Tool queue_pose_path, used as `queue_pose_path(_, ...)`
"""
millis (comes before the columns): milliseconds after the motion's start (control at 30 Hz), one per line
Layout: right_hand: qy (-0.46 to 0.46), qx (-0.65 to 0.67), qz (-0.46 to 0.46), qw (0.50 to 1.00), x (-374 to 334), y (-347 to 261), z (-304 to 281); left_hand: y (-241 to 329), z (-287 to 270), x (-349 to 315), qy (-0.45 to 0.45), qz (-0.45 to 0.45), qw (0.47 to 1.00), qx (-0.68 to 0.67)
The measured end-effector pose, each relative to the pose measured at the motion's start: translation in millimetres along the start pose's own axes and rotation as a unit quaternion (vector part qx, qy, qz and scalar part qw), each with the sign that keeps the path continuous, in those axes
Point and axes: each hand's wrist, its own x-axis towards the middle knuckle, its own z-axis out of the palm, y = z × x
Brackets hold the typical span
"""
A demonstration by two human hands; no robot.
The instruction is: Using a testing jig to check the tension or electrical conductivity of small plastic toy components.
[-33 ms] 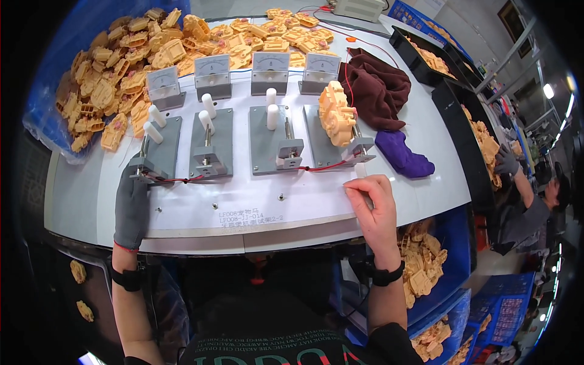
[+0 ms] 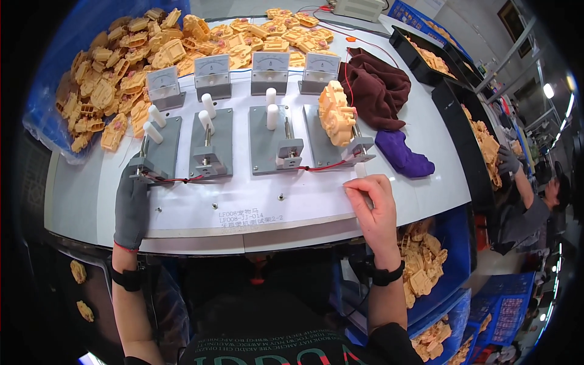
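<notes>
My left hand [image 2: 131, 207], in a grey glove, lies along the left end of the work board with its fingers stretched forward beside the leftmost grey test fixture [image 2: 165, 146]. Bare and curled, my right hand [image 2: 376, 204] rests near the board's right front edge, thumb and fingertips together; nothing shows in them. Just beyond it, a yellow plastic gearbox-like housing [image 2: 337, 114] stands on the rightmost fixture [image 2: 314, 131]. Two more fixtures, the left-middle one [image 2: 222, 137] and the right-middle one [image 2: 260, 146], carry white posts and no housing.
Behind the fixtures stand several analog meters [image 2: 271, 64]. Yellow housings heap up in a blue bin [image 2: 45, 121] and across the table's back. A brown cloth [image 2: 380, 88] and a purple cloth [image 2: 404, 155] lie right. Black trays [image 2: 453, 112] line that side, where another person's gloved hand [image 2: 508, 159] reaches in.
</notes>
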Motion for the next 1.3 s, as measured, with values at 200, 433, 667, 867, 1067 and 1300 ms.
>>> queue_pose_path(200, 0.006, -0.003, -0.012, 1.0, -1.1, 3.4, 0.4, 0.7, 0.9, 0.2, 0.005, -0.037, 0.999, -0.016)
queue_pose_path(433, 0.013, 0.001, -0.015, 1.0, -2.2, 5.6, 1.7, 4.5, -0.7, -0.3, -0.011, -0.061, 0.996, -0.061)
queue_pose_path(667, 0.016, 0.003, -0.028, 0.999, -3.2, 8.0, 2.0, 2.6, 1.2, 0.4, -0.004, -0.065, 0.995, -0.07)
queue_pose_path(867, 0.019, 0.011, -0.027, 0.999, -3.6, 8.4, 3.0, 2.6, -0.5, -0.7, -0.004, -0.047, 0.998, -0.045)
queue_pose_path(1067, 0.018, 0.022, -0.022, 0.999, -4.6, 8.6, 2.6, -0.2, 0.8, 0.5, -0.008, -0.049, 0.997, -0.051)
queue_pose_path(1300, 0.024, 0.021, -0.025, 0.999, -3.6, 4.5, 4.1, -6.9, -3.0, 0.9, -0.008, -0.02, 1.0, -0.017)
